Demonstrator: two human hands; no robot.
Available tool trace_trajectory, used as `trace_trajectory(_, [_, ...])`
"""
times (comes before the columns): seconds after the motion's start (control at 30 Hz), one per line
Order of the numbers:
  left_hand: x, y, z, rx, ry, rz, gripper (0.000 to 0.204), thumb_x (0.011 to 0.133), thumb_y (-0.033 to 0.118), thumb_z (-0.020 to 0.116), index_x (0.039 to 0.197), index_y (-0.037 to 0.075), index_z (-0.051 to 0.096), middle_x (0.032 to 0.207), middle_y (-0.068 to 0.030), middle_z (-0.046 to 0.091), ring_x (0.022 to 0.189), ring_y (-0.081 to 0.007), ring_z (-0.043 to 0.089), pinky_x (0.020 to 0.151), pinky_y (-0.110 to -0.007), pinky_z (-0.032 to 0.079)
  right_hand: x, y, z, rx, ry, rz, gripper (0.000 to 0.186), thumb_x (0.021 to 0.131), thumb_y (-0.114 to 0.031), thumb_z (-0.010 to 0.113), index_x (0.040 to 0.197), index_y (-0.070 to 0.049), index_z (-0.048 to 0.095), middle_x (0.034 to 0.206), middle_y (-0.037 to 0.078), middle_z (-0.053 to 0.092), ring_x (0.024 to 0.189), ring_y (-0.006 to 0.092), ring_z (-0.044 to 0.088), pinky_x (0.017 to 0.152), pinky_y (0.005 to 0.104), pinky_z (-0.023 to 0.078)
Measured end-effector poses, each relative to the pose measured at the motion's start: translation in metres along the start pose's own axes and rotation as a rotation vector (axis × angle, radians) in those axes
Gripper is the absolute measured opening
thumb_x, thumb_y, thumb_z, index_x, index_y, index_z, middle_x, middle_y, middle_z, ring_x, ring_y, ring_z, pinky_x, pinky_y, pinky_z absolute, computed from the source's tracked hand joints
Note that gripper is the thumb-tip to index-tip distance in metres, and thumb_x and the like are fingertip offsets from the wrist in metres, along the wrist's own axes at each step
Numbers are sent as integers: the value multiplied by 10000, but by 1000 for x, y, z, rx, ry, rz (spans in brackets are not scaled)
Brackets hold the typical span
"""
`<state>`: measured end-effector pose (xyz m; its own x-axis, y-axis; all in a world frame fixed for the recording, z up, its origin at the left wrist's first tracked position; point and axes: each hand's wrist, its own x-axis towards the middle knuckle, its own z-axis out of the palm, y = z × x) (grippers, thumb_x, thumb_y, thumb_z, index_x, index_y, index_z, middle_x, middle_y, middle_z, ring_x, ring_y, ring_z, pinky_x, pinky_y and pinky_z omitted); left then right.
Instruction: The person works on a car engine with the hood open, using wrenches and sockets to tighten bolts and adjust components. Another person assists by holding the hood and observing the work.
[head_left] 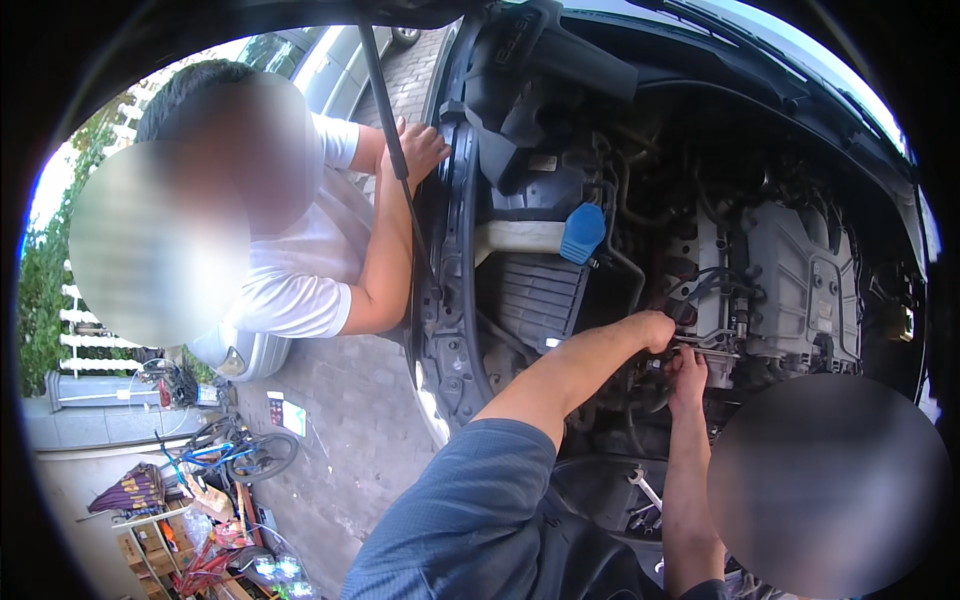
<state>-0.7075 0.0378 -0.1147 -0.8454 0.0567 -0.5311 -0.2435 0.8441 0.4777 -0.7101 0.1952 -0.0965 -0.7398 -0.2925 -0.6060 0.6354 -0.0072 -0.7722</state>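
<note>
My left hand, at the end of a dark blue sleeve, reaches into a car's engine bay and is closed at the near left edge of the engine. What its fingers hold is hidden. Just below and to the right, my right hand comes up from the lower edge with bent fingers, pinching at a slim metal bar. Black hoses and cables cross the engine just above both hands. To the right of them lies a large grey ribbed engine part.
A black plastic cover rests at the far left of the bay, near a blue cap. Wrenches lie nearer me. A person in a white T-shirt leans on the car's edge beside a strut. A blurred patch hides the lower right.
</note>
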Motion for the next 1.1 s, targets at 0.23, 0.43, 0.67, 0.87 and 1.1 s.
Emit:
trace_trajectory(0.23, [-8, -14, -8, -46, -21, 84, 260, 765, 66, 652, 1002, 58, 759, 1046, -198, 719, 1022, -373, 686, 869, -449, 548, -2, 0, 6, 4, 10, 18, 125, 947, -194, 636, 905, -102, 563, 640, -26, 480, 557, 116, 494, 535, 279, 447])
trace_trajectory(0.43, [-5, -15, -14, -26, -49, 293, 191, 800, 108, 648, 961, 83, 746, 1000, -210, 711, 929, -383, 692, 792, -457, 542, -5, -6, 11, 47, 35, 2, 124, 951, -190, 624, 976, -68, 625, 730, -14, 556, 603, 103, 503, 547, 271, 413])
trace_trajectory(0.67, [-2, -1, -14, 11, -29, 202, 312, 791, 108, 675, 1086, 10, 707, 1050, -243, 708, 993, -372, 693, 868, -428, 539, -72, -29, -10, -144, -10, 100, 241, 979, -226, 586, 1109, -33, 649, 755, 36, 633, 649, 127, 620, 593, 277, 493])
trace_trajectory(0.87, [9, -8, 5, -439, -181, -78, 212, 842, -24, 625, 1031, 26, 707, 802, -63, 681, 670, -156, 672, 527, -292, 535, -303, -19, -99, -559, -241, 79, 304, 1001, -306, 573, 1077, -33, 683, 857, 72, 694, 777, 148, 673, 718, 329, 549])
trace_trajectory(1.1, [-30, 35, 7, 71, 328, -216, 326, 886, 177, 661, 1143, -24, 643, 1066, -251, 690, 1017, -403, 660, 904, -455, 533, -410, 42, -166, -944, 153, -40, 250, 911, -199, 651, 1101, -37, 658, 1045, 158, 684, 959, 320, 676, 828, 420, 540])
